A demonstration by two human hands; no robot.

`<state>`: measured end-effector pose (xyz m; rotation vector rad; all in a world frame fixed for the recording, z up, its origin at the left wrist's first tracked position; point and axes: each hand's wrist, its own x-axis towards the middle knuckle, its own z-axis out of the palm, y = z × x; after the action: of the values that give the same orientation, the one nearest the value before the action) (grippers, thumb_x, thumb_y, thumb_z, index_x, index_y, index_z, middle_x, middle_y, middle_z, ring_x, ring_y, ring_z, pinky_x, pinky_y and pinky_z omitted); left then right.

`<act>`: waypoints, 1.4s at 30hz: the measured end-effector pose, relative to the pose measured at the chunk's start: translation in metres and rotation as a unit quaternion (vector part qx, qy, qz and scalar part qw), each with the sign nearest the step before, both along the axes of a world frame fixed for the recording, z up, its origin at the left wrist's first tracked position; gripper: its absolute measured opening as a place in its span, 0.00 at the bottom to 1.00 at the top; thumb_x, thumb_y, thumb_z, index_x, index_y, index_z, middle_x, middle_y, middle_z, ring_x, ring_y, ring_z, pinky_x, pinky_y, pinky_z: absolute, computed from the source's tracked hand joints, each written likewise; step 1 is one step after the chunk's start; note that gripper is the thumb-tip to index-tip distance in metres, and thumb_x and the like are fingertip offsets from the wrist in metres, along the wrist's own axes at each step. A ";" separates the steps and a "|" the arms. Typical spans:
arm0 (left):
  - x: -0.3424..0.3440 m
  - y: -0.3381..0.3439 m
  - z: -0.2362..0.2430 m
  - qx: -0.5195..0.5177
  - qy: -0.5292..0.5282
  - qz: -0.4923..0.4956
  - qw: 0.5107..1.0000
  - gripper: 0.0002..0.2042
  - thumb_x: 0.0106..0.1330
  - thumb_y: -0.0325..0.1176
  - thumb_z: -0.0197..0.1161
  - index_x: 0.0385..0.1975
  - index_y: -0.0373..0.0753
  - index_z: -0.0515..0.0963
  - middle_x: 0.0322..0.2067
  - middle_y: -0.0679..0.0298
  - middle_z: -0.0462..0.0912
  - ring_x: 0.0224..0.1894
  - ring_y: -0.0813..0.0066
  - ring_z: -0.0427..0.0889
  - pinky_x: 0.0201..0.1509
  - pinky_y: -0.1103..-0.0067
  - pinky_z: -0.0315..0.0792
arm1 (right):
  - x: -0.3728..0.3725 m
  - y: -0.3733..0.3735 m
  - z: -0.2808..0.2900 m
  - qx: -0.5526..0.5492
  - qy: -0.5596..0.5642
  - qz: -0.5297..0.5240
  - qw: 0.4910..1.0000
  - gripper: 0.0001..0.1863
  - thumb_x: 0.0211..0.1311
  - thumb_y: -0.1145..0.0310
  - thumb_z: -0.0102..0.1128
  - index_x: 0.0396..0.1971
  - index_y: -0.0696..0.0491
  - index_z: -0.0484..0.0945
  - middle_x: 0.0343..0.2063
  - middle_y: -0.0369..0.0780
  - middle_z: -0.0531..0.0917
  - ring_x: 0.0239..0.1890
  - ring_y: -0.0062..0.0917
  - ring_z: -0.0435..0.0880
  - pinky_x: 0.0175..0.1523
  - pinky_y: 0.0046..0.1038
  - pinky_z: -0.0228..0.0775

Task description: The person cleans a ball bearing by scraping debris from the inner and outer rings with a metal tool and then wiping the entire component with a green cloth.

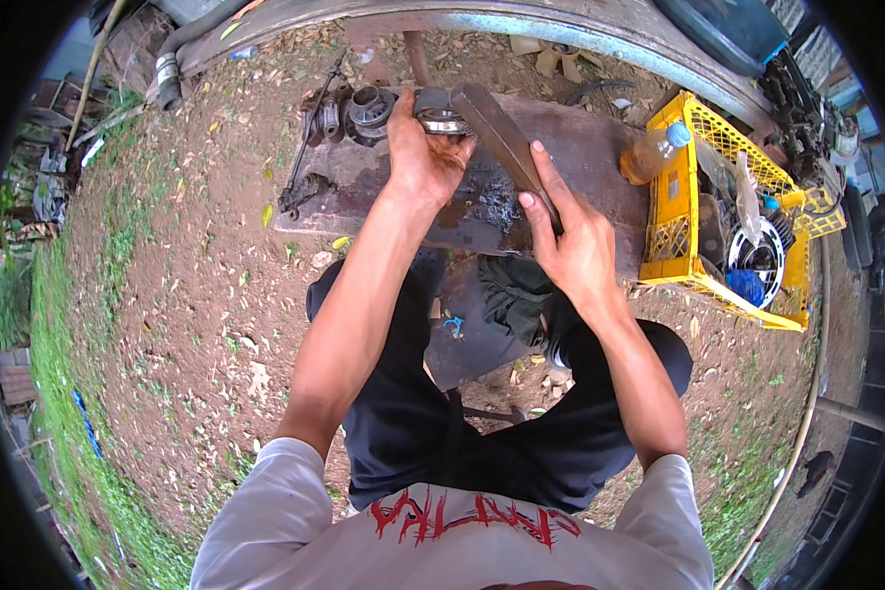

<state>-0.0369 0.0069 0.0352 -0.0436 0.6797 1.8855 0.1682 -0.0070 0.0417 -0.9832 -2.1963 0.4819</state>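
Observation:
My left hand [425, 162] is closed around a round metal part [442, 116] with a dark body and a shiny rim, held over the wooden bench [600, 157]. From the right, my right hand [575, 241] grips a long brown brush [503, 138] with a wooden back. Its far end leans against the metal part, and the bristled side faces left, mostly hidden. Just left of my left hand stands a grey hub-like metal part [371, 106], with a smaller dark metal part [330, 120] beside it. A wet, dark patch [497, 205] marks the bench below the brush.
A yellow plastic crate [674, 211] stands right of the bench, holding a white wheel-like part [757, 258] and a blue bundle [745, 286]. A bottle of amber liquid [647, 159] leans by it. Thin metal rod [303, 147] lies far left; dark cloth [513, 300] lies between my knees.

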 end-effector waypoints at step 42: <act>-0.005 -0.002 -0.013 -0.036 0.035 -0.072 0.996 0.19 0.69 0.39 0.35 0.42 0.33 0.71 0.41 0.50 0.83 0.41 0.55 0.84 0.40 0.69 0.80 | 0.003 0.007 -0.002 0.029 0.008 0.000 1.000 0.28 0.66 0.53 0.57 0.66 0.36 0.66 0.20 0.50 0.82 0.24 0.46 0.84 0.30 0.42 0.76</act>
<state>-0.0420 0.0048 0.0224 0.0253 0.7782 1.7302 0.1709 0.0004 0.0396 -0.9456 -2.1833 0.4217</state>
